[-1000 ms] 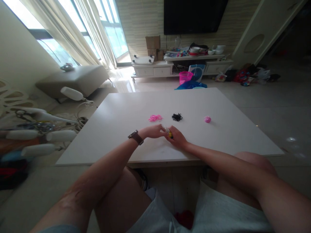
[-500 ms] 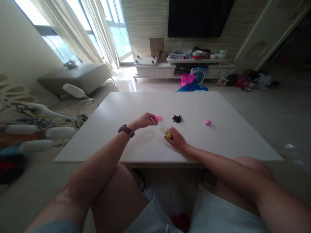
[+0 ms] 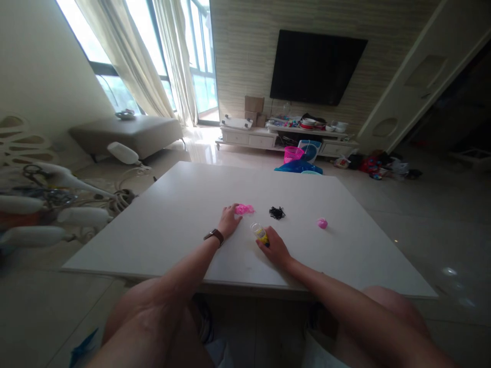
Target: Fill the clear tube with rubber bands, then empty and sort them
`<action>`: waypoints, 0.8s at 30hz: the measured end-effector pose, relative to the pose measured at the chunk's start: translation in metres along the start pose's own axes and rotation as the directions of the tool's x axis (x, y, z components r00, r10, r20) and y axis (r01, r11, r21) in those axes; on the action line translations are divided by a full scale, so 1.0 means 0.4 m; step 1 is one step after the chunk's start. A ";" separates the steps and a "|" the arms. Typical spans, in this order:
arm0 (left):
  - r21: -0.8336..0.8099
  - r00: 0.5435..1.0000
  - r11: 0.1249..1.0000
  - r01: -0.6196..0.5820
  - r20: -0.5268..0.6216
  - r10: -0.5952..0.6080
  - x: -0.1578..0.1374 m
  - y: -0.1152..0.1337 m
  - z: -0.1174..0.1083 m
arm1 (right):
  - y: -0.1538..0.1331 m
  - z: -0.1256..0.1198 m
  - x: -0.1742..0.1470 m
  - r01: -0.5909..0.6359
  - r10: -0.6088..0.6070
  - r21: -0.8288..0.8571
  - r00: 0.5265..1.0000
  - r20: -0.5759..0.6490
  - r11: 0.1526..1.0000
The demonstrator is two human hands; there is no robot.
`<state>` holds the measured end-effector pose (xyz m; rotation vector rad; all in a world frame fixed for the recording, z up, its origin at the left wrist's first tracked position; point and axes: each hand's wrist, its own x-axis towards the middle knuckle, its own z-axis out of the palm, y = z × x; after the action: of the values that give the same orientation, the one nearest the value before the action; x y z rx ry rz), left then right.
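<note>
My left hand, with a dark-strapped watch on its wrist, lies on the white table. Its fingers are apart and reach the left side of a loose pile of small pink bands. My right hand is wrapped round a small clear bottle with a yellow label. The bottle is tilted, its clear end pointing up and left towards the pink pile. Just beyond the right hand lies a pile of thin black bands. A small pink lump sits farther right.
Across the floor stands a low white cabinet with bowls and clutter, below a wall-mounted television. A pink basket is behind the table's far edge. White lamp-like parts and cables crowd the left side.
My left hand has gone from closed fingertips near the bottle's mouth to spread fingers at the pink pile. The right hand still holds the bottle. The camera view has tilted up.
</note>
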<state>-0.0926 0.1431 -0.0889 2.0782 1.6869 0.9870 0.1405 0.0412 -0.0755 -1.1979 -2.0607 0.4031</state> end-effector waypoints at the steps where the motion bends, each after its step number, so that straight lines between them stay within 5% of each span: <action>1: -0.012 1.000 1.000 0.015 0.001 -0.015 0.002 -0.007 -0.003 | 0.001 0.000 0.000 -0.002 0.002 0.001 1.000 0.003 1.000; 13: 0.017 0.977 0.980 0.199 0.081 -0.200 0.056 0.048 -0.029 | 0.005 -0.004 0.002 0.012 -0.012 -0.025 1.000 0.013 1.000; 24: 0.112 0.974 0.986 0.121 0.180 -0.140 0.075 0.067 -0.132 | -0.002 -0.005 0.006 0.023 -0.022 -0.018 0.999 0.042 1.000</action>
<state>-0.1051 0.1539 -0.0244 2.0191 1.7808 0.6577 0.1405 0.0425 -0.0728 -1.1858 -2.1163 0.4026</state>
